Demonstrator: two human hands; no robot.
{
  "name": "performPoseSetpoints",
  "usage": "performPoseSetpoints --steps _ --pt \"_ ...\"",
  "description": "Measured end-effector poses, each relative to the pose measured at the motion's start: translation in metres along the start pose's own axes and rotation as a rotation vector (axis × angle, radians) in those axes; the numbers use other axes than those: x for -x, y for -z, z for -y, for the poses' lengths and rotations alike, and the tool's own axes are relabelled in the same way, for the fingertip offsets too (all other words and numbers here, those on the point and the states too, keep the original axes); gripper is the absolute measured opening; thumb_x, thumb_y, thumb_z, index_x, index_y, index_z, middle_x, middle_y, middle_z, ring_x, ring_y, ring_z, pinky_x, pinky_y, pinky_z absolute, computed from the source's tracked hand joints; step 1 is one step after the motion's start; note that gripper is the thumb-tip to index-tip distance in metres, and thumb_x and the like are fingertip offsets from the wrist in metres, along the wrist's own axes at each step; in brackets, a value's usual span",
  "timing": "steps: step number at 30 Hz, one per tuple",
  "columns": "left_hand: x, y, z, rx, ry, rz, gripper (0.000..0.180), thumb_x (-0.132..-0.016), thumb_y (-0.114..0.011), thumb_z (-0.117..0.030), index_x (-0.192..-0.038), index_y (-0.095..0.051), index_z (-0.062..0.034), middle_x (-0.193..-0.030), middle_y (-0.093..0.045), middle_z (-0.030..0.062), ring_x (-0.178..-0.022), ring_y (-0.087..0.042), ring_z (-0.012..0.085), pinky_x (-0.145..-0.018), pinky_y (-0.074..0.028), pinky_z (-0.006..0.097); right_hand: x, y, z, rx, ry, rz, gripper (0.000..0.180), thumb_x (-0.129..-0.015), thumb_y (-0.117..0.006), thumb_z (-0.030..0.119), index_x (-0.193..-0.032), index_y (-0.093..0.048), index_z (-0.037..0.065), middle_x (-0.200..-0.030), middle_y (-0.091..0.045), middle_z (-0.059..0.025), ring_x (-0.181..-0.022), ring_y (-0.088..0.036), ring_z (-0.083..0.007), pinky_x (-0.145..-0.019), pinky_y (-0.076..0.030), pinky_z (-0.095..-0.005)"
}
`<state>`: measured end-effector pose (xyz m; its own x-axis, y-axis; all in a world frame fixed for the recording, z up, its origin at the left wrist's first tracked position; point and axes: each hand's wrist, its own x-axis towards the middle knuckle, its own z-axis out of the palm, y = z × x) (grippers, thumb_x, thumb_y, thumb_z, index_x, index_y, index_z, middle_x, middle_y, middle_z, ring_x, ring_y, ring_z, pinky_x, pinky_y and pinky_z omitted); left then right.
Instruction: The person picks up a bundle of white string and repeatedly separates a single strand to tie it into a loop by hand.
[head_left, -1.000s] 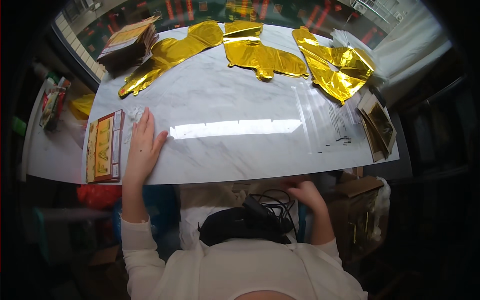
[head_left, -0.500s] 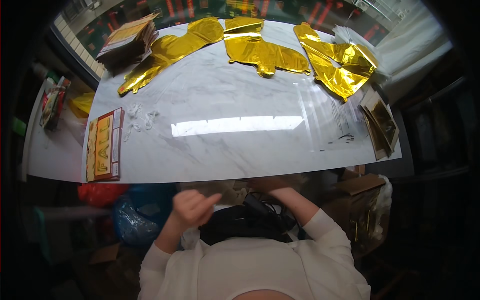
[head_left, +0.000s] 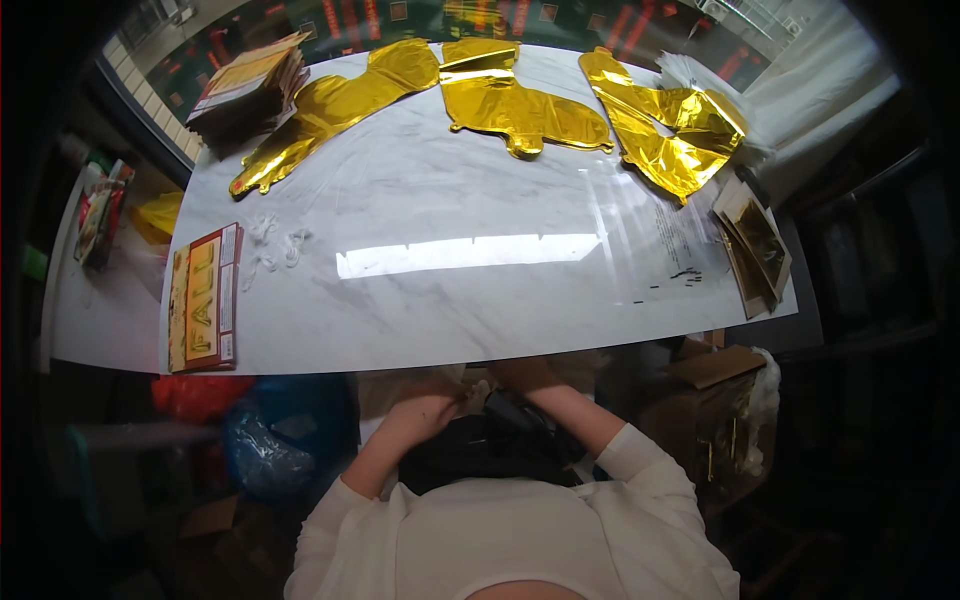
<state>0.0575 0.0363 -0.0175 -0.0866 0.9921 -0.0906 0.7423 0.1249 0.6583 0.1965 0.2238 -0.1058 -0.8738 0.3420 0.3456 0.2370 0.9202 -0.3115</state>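
Observation:
My left hand (head_left: pixel 432 408) and my right hand (head_left: pixel 525 374) are close together below the table's front edge, above my lap. Their fingers are mostly hidden or blurred, so what they hold, if anything, does not show. A small pale bit (head_left: pixel 479 393) appears between them, too unclear to name. Under my hands lies a black bundle (head_left: pixel 515 425), partly covered by my forearms. On the table (head_left: pixel 420 320), flat gold foil balloons lie along the far side: one at left (head_left: pixel 335 105), one in the middle (head_left: pixel 525 108), one at right (head_left: pixel 685 150).
A printed card pack (head_left: pixel 203 300) lies front left, beside white strings (head_left: pixel 270 245). Behind stands a stack of packs (head_left: pixel 245 85). Clear plastic bags (head_left: pixel 625 235) and gold folded packs (head_left: pixel 752 245) are at right. Below are a blue bag (head_left: pixel 285 430), red bag (head_left: pixel 200 397) and cardboard box (head_left: pixel 712 367).
My left hand has moved from a raised, curled position toward the right and forward, down beside my right hand. My right hand stays near the table's edge. The view has shifted slightly.

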Motion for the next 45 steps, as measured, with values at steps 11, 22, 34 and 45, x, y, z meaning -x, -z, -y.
performPoseSetpoints --steps 11,22,34,45 --pt "-0.001 0.026 -0.021 0.053 -0.061 -0.069 0.026 -0.083 -0.065 -0.007 -0.109 -0.069 -0.0087 -0.107 -0.067 0.0129 -0.097 -0.064 0.0318 -0.082 -0.054 0.039 -0.012 0.126 0.036 -0.367 -0.302 0.441 0.028 -0.091 -0.060 0.025 -0.112 -0.065 0.007 -0.102 -0.067 -0.0173 -0.096 -0.062 -0.0379 -0.084 -0.050 -0.0448" --pt "-0.011 0.103 -0.147 0.534 -0.468 -0.129 0.062 -0.083 -0.076 -0.016 -0.136 -0.049 0.0019 -0.134 -0.055 0.0224 -0.119 -0.057 0.0380 -0.101 -0.047 0.041 -0.015 0.302 0.106 -0.792 0.019 0.438 0.005 -0.088 -0.063 0.002 -0.089 -0.060 0.007 -0.087 -0.062 -0.0110 -0.079 -0.063 -0.0308 -0.069 -0.052 -0.0368" --pt "-0.008 0.119 -0.103 0.615 -0.486 0.111 0.019 -0.084 -0.070 -0.001 -0.103 -0.073 -0.0033 -0.083 -0.062 0.0084 -0.068 -0.061 0.0192 -0.056 -0.047 0.028 0.050 0.365 0.029 -2.175 0.289 -0.956 0.011 -0.103 -0.046 0.014 -0.098 -0.047 0.005 -0.085 -0.051 -0.0069 -0.069 -0.053 -0.0198 -0.068 -0.051 -0.0322" --pt "0.000 0.171 -0.098 0.322 -0.701 -0.414 0.014 -0.078 -0.076 -0.005 -0.090 -0.080 -0.0115 -0.072 -0.070 -0.0004 -0.071 -0.069 0.0132 -0.085 -0.054 0.030 0.070 0.307 -0.017 -0.189 -0.505 -1.072 0.055 -0.089 -0.071 0.015 -0.136 -0.048 -0.001 -0.135 -0.054 -0.0146 -0.117 -0.055 -0.0204 -0.093 -0.047 -0.0305"
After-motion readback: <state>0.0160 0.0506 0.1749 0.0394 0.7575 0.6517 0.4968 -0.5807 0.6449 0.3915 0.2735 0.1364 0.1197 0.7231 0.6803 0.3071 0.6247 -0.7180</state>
